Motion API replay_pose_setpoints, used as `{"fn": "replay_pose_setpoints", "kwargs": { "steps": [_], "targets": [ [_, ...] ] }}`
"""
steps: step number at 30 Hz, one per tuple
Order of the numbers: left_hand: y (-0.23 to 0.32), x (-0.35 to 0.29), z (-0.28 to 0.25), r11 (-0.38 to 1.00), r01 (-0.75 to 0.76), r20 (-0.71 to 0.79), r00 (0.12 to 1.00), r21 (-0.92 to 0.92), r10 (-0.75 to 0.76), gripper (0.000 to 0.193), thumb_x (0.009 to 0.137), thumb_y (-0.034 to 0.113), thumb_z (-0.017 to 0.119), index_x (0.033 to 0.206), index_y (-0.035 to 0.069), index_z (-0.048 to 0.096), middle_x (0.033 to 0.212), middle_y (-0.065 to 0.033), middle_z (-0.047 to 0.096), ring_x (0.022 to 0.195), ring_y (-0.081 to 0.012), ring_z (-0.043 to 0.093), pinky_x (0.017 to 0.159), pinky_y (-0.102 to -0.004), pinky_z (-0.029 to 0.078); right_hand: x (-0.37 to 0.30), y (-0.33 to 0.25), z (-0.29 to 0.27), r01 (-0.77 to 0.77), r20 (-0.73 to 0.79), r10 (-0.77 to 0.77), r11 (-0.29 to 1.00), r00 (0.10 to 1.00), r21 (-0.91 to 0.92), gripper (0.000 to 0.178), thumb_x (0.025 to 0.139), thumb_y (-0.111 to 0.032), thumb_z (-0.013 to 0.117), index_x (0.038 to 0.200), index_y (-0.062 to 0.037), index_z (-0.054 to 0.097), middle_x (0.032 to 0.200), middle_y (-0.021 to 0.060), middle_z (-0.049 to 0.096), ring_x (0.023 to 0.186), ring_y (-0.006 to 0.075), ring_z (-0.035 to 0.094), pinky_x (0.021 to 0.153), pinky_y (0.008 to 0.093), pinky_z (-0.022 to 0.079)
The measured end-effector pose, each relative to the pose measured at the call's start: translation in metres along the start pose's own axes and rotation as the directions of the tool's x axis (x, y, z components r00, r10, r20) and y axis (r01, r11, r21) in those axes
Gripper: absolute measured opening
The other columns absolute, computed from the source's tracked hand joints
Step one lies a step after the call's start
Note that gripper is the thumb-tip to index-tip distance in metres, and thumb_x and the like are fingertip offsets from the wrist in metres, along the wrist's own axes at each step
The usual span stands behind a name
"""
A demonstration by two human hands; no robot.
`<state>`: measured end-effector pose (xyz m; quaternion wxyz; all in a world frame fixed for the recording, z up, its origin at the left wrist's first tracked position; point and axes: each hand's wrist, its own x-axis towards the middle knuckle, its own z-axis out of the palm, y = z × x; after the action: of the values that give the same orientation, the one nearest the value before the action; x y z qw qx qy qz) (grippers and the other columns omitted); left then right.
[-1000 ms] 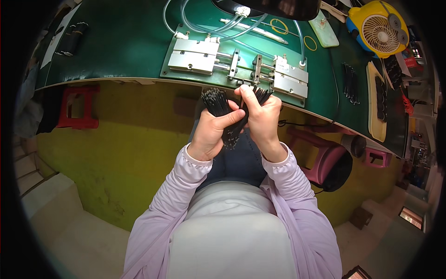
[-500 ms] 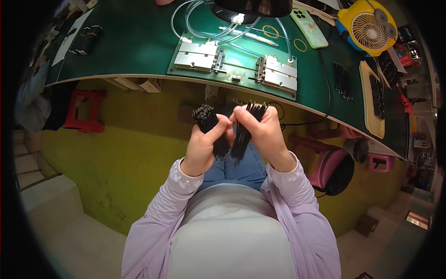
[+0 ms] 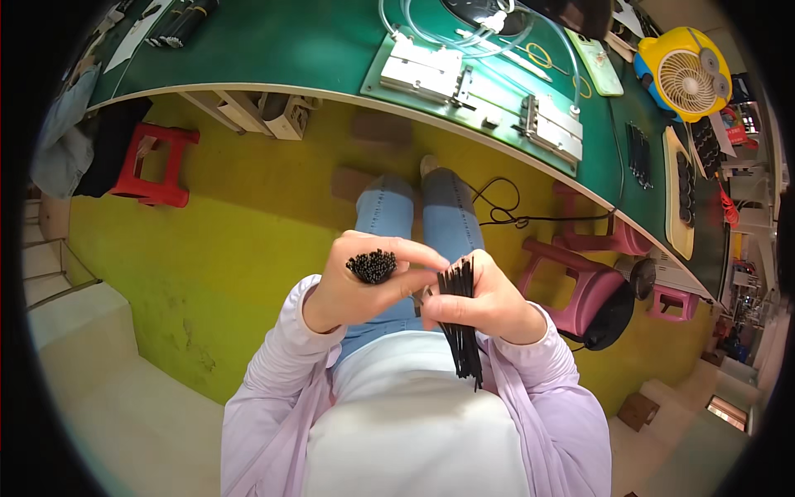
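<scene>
My left hand is closed round a bundle of thin black wires, whose cut ends face up toward me in a tight round cluster. In my right hand a second black wire bundle is pinched between thumb and fingers. That one fans out a little and hangs down in front of my white top. The fingertips of my left hand reach across to the right bundle's upper part and seem to touch it. Both hands are above my lap, away from the green table.
On the table sits a metal clamping fixture with clear air tubes. Farther right are a pale green phone, a yellow fan, more black wires and a cream tray. A red stool and a pink stool stand below.
Both hands have come down and nearer my body. The left bundle has turned end-on toward me, and the left fingers now reach to the right bundle. The view has shifted too.
</scene>
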<state>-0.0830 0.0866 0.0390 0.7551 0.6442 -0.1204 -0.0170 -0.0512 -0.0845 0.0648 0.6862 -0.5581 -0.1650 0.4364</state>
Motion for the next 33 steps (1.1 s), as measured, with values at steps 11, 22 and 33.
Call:
{"fn": "replay_pose_setpoints", "kwargs": {
  "steps": [11, 22, 33],
  "targets": [
    [0.005, 0.013, -0.003, 0.917, 0.339, -0.089, 0.928, -0.212, -0.363, 0.008, 0.07, -0.002, 0.063, 0.077, -0.001, 0.062, 0.048, 0.0068, 0.044, 0.043, 0.0, 0.036, 0.041, -0.0173, 0.027, 0.014, -0.01, -0.009, -0.019, -0.129, 0.018, 1.0, 0.991, -0.002, 0.025, 0.081, -0.014, 0.057, 0.06, -0.0014, 0.052, 0.052, -0.0032, 0.045, 0.046, 0.0039, 0.036, 0.042, 0.0207, 0.029],
    [0.006, 0.007, 0.082, 0.979, 0.197, -0.145, 0.971, 0.047, -0.189, 0.011, 0.07, -0.006, 0.063, 0.077, -0.002, 0.056, 0.055, 0.0003, 0.05, 0.049, -0.0051, 0.045, 0.047, -0.0185, 0.036, -0.072, 0.011, -0.033, 0.172, -0.309, -0.197, 0.979, 0.93, -0.107, 0.022, 0.084, -0.014, 0.052, 0.07, 0.0015, 0.06, 0.055, -0.0008, 0.049, 0.051, 0.0044, 0.042, 0.045, 0.0201, 0.033],
    [0.008, 0.019, 0.144, 0.989, 0.07, 0.057, 0.995, 0.133, -0.078, 0.016, 0.066, -0.011, 0.063, 0.075, -0.001, 0.055, 0.054, 0.0005, 0.051, 0.05, -0.0045, 0.045, 0.049, -0.0186, 0.037, -0.14, 0.006, -0.061, 0.144, -0.274, -0.108, 0.983, 0.956, 0.112, 0.025, 0.083, -0.017, 0.052, 0.067, 0.0011, 0.06, 0.056, 0.0004, 0.052, 0.052, 0.0053, 0.044, 0.046, 0.0205, 0.035]
  ]
}}
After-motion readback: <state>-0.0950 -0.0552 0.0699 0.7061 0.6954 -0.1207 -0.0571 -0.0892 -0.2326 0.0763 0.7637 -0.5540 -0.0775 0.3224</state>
